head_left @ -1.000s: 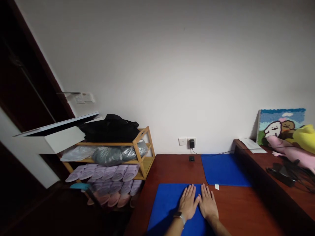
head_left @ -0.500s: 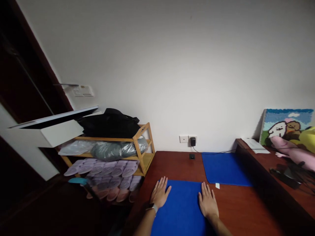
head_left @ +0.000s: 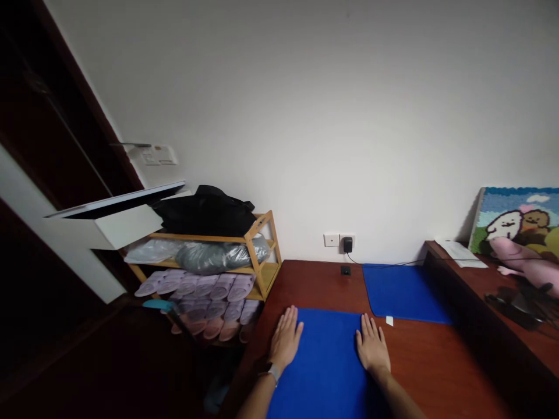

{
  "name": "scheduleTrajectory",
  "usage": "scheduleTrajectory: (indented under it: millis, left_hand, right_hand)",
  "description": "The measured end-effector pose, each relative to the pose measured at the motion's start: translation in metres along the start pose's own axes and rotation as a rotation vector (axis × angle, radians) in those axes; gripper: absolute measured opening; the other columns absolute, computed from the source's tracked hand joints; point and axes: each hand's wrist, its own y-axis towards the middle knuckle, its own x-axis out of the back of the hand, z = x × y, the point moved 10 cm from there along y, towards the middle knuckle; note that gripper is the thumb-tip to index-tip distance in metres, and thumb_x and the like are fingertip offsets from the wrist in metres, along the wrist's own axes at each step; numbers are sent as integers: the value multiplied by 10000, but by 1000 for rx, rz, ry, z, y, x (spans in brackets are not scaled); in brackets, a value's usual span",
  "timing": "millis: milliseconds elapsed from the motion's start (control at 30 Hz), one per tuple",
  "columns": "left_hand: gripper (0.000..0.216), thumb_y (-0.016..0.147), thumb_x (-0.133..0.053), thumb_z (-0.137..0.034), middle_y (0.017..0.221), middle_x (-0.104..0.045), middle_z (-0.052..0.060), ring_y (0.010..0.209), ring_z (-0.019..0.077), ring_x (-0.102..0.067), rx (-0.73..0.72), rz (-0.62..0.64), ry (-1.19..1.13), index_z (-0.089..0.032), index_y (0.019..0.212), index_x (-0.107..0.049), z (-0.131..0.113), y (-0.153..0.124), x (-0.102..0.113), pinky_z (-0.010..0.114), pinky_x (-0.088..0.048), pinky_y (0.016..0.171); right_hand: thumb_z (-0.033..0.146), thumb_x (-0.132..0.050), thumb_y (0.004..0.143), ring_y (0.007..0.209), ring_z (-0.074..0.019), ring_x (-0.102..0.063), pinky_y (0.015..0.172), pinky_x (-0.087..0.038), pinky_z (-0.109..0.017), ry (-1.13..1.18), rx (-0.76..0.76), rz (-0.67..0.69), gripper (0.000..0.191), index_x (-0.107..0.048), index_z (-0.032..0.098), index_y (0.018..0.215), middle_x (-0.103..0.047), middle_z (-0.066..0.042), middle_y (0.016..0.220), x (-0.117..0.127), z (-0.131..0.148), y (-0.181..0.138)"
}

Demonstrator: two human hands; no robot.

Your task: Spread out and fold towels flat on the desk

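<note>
A blue cloth [head_left: 325,361] lies flat on the reddish-brown wooden tabletop [head_left: 437,361]; its near end runs out of view. My left hand [head_left: 285,340] rests flat along the cloth's left edge, fingers stretched out, with a watch on the wrist. On the opposite edge lies my right hand [head_left: 374,348], palm down and fingers extended. Neither hand grips anything. Beyond the right hand, a second blue cloth [head_left: 406,291] is spread near the wall, with a small white tag [head_left: 389,320] at its near edge.
To the left stands a wooden rack [head_left: 257,262] with a black bag [head_left: 205,215], a white box [head_left: 126,227] and rows of slippers [head_left: 218,285]. A black plug [head_left: 347,244] sits in the wall socket. At right, a raised ledge holds a pink plush toy [head_left: 524,262] and a fluffy picture [head_left: 502,221].
The view has shifted slightly, so the surroundings appear a little further right and higher. Both hands stay flat at the cloth's edges; the left fingers look closer together.
</note>
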Motion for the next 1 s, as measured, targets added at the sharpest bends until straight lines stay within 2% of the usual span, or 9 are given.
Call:
scheduleTrajectory:
  millis: [67,133,200,367,467,600,767,933,1000]
  left_hand:
    - [605,1069,-205,-482,1683,-242,11,1542,199,-233,-152,84,-40,-267,1625,-99,-40,-11,-13,421,-233,1260]
    - [611,1066,-210,-505,1687,-224,-8,1543,186,-226,-222,152,-52,-284,1624,-96,-59,-22,-21,410,-220,1266]
    - [631,1057,-220,-541,1681,-236,-1,1542,197,-230,-167,179,-33,-277,1622,-127,-45,-29,-21,427,-223,1266]
    - [652,1043,-232,-567,1651,-314,40,1524,233,-282,85,131,35,-235,1604,-249,53,-55,-4,472,-271,1247]
    - [607,1052,-225,-502,1616,-396,49,1499,228,-341,140,57,48,-219,1574,-347,85,-70,4,466,-297,1240]
    - [564,1053,-223,-438,1570,-482,39,1468,216,-404,153,0,24,-224,1518,-459,86,-74,7,444,-332,1228]
    - [554,1046,-235,-414,1539,-519,55,1445,219,-441,163,-21,-2,-207,1473,-521,80,-69,12,456,-344,1220]
    - [559,1032,-236,-361,1531,-522,90,1439,212,-450,161,-27,15,-146,1441,-552,81,-68,13,446,-343,1218]
    - [552,1028,-248,-361,1526,-529,89,1434,216,-459,160,-44,10,-155,1437,-556,81,-68,14,453,-348,1215]
  right_hand:
    - [480,-89,996,1563,-199,-67,1271,-42,-435,-8,2,1,702,-131,136,1607,-120,2,1689,0,0,0]
    - [478,-85,997,1563,-196,-65,1271,-39,-429,-12,1,8,699,-125,138,1607,-114,11,1689,0,0,-1]
    - [478,-82,999,1563,-191,-66,1271,-39,-427,-6,-2,7,697,-127,140,1607,-116,12,1689,1,0,-1]
    - [480,-97,1001,1563,-192,-67,1271,-43,-436,26,7,-10,696,-139,143,1608,-135,-14,1691,2,0,0]
    - [478,-106,998,1563,-196,-74,1270,-42,-441,23,5,-9,695,-141,145,1608,-136,-10,1691,0,-1,1]
    - [487,-94,995,1562,-198,-81,1269,-34,-433,11,5,-11,705,-139,142,1608,-131,-1,1691,-3,-2,1]
    - [486,-100,998,1564,-199,-62,1266,-20,-431,20,3,-5,705,-131,136,1609,-131,-21,1695,-3,-2,1]
    - [503,-77,1006,1561,-179,-76,1266,-62,-415,91,-15,64,703,-105,152,1614,-125,-15,1697,8,-6,0]
    - [484,-52,1008,1561,-169,-69,1265,-82,-408,99,-28,43,690,-88,161,1616,-111,-5,1699,16,-9,-9]
